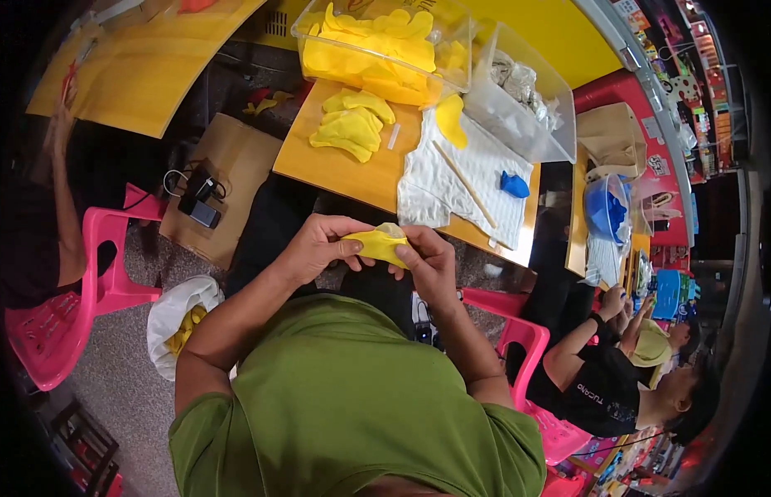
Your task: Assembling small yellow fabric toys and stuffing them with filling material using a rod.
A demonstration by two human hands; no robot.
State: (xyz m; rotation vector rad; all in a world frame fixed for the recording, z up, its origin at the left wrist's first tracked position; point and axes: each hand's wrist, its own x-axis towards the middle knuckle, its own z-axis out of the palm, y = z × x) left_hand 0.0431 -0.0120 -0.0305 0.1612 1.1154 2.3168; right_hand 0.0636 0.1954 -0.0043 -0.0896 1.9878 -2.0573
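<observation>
Between my two hands, just off the near edge of the wooden table [298,149], is a small yellow piece of soft fabric [375,246] with a paler patch along its top. My left hand [329,246] pinches its left end with thumb and fingers. Its right end is pinched by my right hand [428,258]. On the table lie a pile of flat yellow fabric pieces [347,132], a small whitish strip [393,137] and a white cloth [423,186]. The cloth bears a thin wooden stick [466,184], a blue piece [514,184] and a curved yellow piece [452,123].
At the table's back stand a clear bin [381,83] full of yellow pieces and another clear bin [505,124] with crumpled whitish material. A white bag [162,319] holding yellow pieces sits on the floor, left. Pink chairs [96,273] and other people [601,373] flank me.
</observation>
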